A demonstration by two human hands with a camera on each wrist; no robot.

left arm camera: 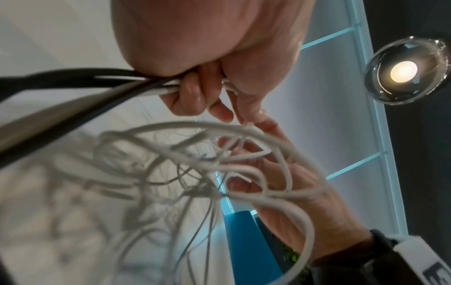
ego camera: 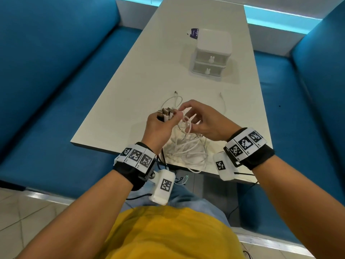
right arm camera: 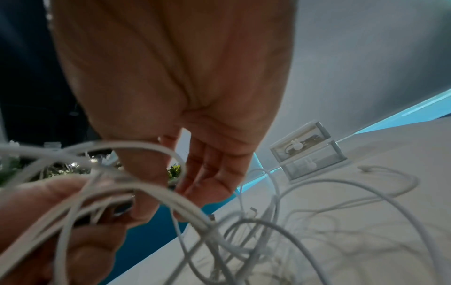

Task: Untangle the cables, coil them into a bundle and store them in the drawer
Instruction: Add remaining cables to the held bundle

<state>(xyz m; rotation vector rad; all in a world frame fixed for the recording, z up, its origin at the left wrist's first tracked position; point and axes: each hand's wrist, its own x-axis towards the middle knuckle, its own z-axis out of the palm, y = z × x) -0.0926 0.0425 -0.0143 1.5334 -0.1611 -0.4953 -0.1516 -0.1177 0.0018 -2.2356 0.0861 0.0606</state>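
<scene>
A tangle of white cables (ego camera: pixel 186 150) lies at the table's near edge, partly lifted between my hands. My left hand (ego camera: pixel 160 124) grips a bunch of connector ends (ego camera: pixel 166 113) that stick up from its fist. In the left wrist view its fingers (left arm camera: pixel 191 92) curl round black and white cables (left arm camera: pixel 73 84). My right hand (ego camera: pixel 200 121) is just right of it, fingers hooked through white loops (ego camera: pixel 189 127), index tip near my left thumb. The loops (left arm camera: pixel 244 154) drape over the right hand's fingers (left arm camera: pixel 238 184). The white two-drawer unit (ego camera: pixel 211 53) stands farther back, both drawers closed.
One loose cable end (ego camera: pixel 223 101) trails right of my hands and another plug end (ego camera: pixel 175 93) points away from me. A purple-and-white packet (ego camera: pixel 194 33) lies behind the drawer unit. Blue benches (ego camera: pixel 56 81) flank the white table (ego camera: pixel 149 75). Something dark shows inside the upper drawer (right arm camera: pixel 308 139).
</scene>
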